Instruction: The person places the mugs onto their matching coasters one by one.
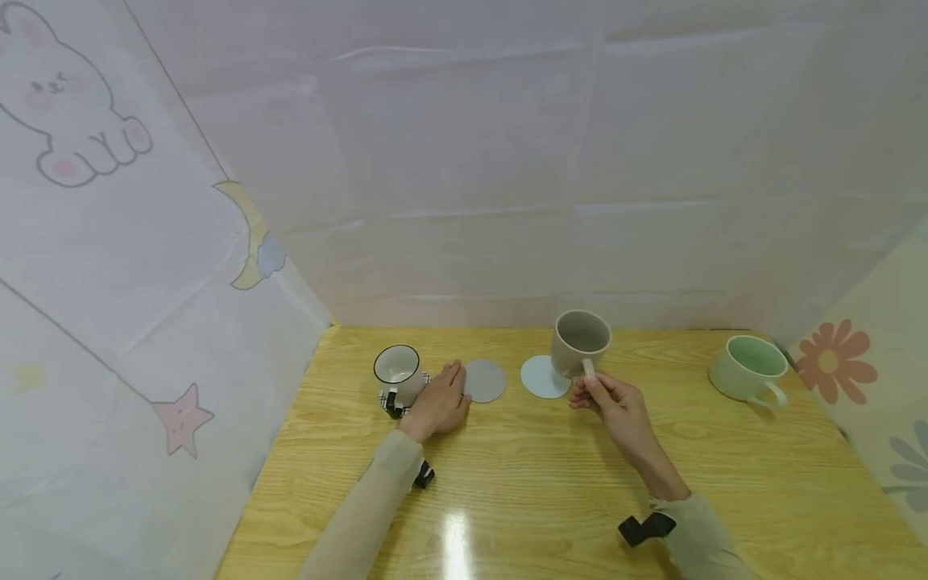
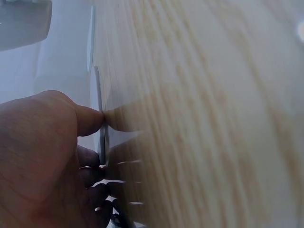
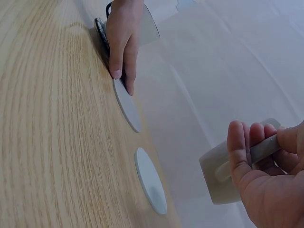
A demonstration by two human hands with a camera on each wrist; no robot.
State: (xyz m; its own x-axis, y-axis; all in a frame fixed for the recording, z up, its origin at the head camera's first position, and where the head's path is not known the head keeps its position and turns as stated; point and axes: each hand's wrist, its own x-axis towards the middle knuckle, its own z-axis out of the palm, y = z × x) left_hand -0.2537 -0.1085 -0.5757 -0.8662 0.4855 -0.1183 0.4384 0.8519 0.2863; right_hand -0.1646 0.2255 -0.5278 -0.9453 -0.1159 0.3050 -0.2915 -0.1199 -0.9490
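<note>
A taupe mug (image 1: 580, 342) is held up by its handle in my right hand (image 1: 616, 411), over the right side of a pale blue round coaster (image 1: 542, 379). In the right wrist view, the thumb and curled fingers grip the handle, and the mug's base is clear of the wood. My left hand (image 1: 437, 403) lies low on the table with its fingers extended, at the left edge of a grey round coaster (image 1: 487, 382). The left wrist view shows the thumb against that coaster's rim. Left of this hand, a white mug with a dark rim (image 1: 397, 370) stands on a checked coaster (image 1: 384, 400).
A light green mug (image 1: 747, 369) stands at the table's right side, its handle toward the front right. The wooden table (image 1: 522, 499) meets a pale hanging sheet (image 1: 449, 201) at the back. Printed sheets also border the left and right.
</note>
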